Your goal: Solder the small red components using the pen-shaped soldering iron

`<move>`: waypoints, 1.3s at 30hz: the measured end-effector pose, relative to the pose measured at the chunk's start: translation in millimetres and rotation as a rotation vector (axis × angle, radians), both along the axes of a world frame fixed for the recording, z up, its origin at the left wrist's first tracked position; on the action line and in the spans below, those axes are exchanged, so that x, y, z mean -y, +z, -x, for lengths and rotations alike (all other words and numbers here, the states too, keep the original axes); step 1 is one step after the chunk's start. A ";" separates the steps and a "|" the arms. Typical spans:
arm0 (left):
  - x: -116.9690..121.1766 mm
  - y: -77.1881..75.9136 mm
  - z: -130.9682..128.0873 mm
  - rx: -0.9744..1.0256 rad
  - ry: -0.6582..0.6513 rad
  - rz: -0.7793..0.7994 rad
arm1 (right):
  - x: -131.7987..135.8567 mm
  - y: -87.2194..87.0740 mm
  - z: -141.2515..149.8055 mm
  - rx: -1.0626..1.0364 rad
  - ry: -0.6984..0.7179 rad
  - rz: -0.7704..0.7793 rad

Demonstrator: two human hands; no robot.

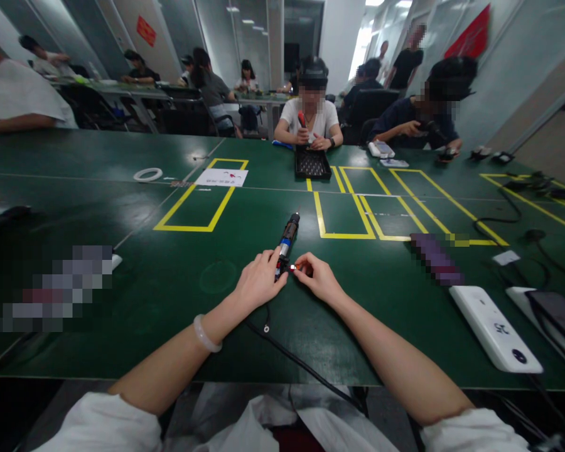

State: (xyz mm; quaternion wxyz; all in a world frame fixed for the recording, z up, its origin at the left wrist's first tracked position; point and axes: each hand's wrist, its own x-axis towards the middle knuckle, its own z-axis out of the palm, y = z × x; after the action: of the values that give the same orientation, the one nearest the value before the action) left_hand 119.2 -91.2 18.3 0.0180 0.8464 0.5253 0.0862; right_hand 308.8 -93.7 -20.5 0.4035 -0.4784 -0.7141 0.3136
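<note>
The slim tool (289, 236) lies pointing to 1 o'clock on the surface (160, 339); your left hand (258, 281), fingers close together, grips its rear, probably for steadiness. Your right hand (321, 280) pinches a small bright part (292, 268).

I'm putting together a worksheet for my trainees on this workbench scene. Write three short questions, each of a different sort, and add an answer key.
1. True or false: the bracelet is worn on the left wrist.

2. Multiple choice: which thing does the left hand touch?
A. the white power bank
B. the electric screwdriver
C. the black tray

3. Fill in the colour: the tape outlines on the green table are ______.

Key: 1. True. 2. B. 3. Yellow.
</note>
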 end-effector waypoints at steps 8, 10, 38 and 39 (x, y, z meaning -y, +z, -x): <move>1.3 -0.4 -1.9 0.003 -0.002 -0.001 | -6.9 -5.3 9.7 0.116 0.024 -0.047; 1.4 -0.3 -2.6 0.007 -0.004 0.001 | -7.3 -5.8 10.3 0.154 0.024 -0.088; -11.2 0.9 2.0 -0.057 0.101 0.004 | 5.1 4.2 0.7 0.112 0.090 -0.133; -12.4 1.6 3.6 -0.060 0.111 0.014 | 5.2 4.3 -0.1 0.112 0.086 -0.132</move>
State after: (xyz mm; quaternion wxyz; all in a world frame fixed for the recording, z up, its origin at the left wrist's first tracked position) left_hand 115.6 -78.8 19.9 0.0033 0.8179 0.5724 0.0583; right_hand 309.0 -99.0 -16.2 0.3797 -0.4366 -0.7745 0.2557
